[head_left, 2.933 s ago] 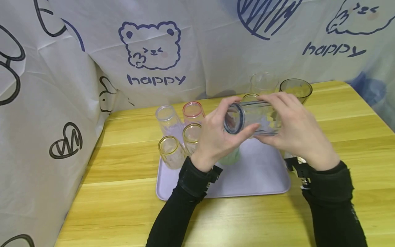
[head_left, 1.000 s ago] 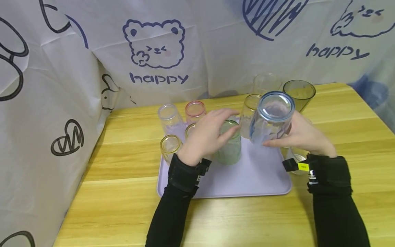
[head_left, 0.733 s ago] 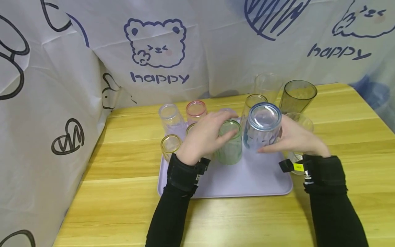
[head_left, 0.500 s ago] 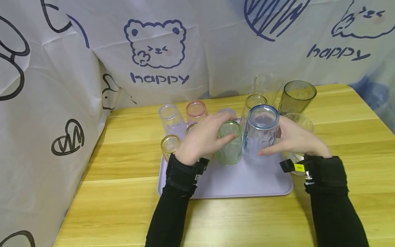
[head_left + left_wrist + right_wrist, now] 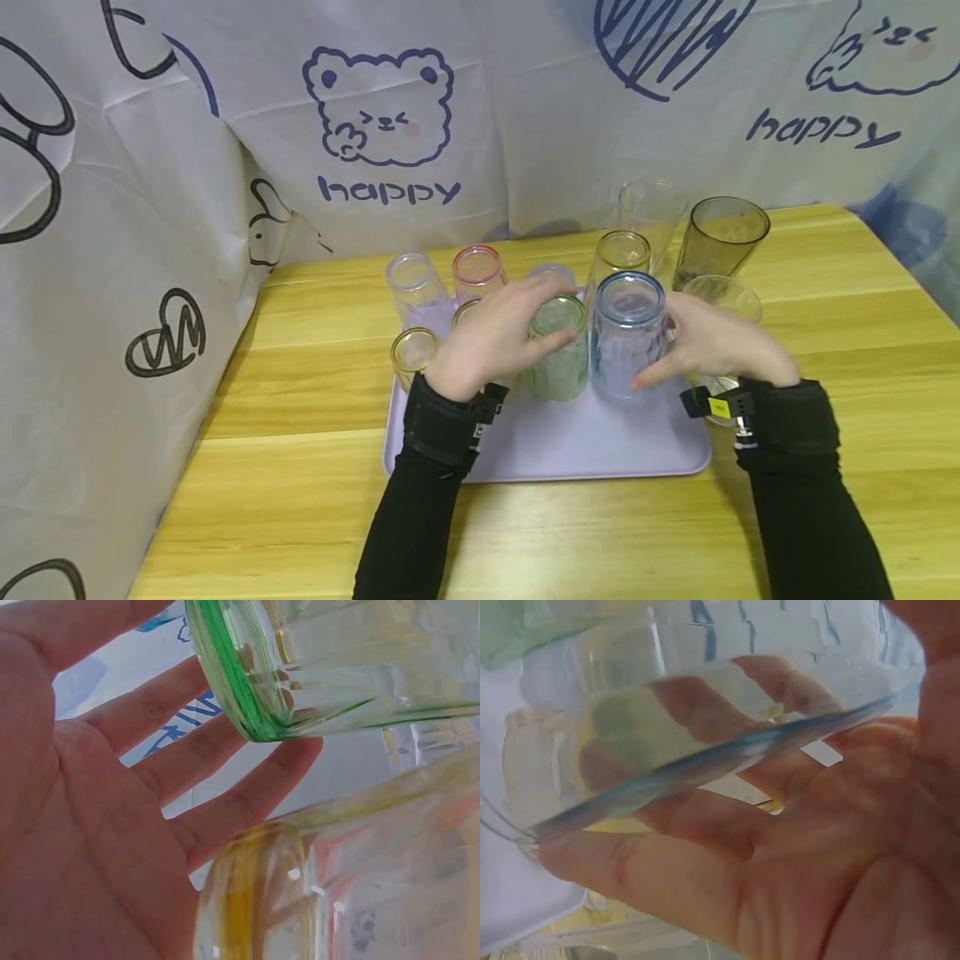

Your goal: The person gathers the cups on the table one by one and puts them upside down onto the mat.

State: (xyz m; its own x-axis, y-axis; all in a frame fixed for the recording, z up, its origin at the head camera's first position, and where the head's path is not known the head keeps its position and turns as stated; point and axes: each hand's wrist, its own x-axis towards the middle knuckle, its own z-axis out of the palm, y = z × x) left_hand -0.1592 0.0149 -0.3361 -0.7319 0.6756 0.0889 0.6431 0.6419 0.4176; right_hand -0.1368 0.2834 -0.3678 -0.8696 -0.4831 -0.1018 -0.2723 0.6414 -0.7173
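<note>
My right hand (image 5: pixel 720 342) grips an upside-down blue-tinted glass (image 5: pixel 618 358), thumb in front and fingers behind. The glass stands mouth down at the right of the lilac tray (image 5: pixel 585 454). Just left of it is an upside-down green glass (image 5: pixel 558 371). Around the green base, my left hand (image 5: pixel 491 337) spreads its thumb and nearly straight fingers, the palm apart from it. In the left wrist view, fingertips reach behind the green glass (image 5: pixel 337 682), and a yellow-based glass (image 5: pixel 247 900) lies close below them. The left hand partly hides this yellow glass in the head view.
On the tray's left stand a yellow-ringed glass (image 5: pixel 415 354), a pale purple glass (image 5: pixel 416 292) and a red-ringed glass (image 5: pixel 477 267). A tall yellow-ringed glass (image 5: pixel 621 250) is behind the blue one. A smoky glass (image 5: pixel 723 242) and clear glasses stand on the wooden table (image 5: pixel 847 350) at right.
The blue-tinted glass was lying sideways between both hands; it was turned mouth down and lowered onto the tray by the right hand. The left hand let go and moved left to the green glass.
</note>
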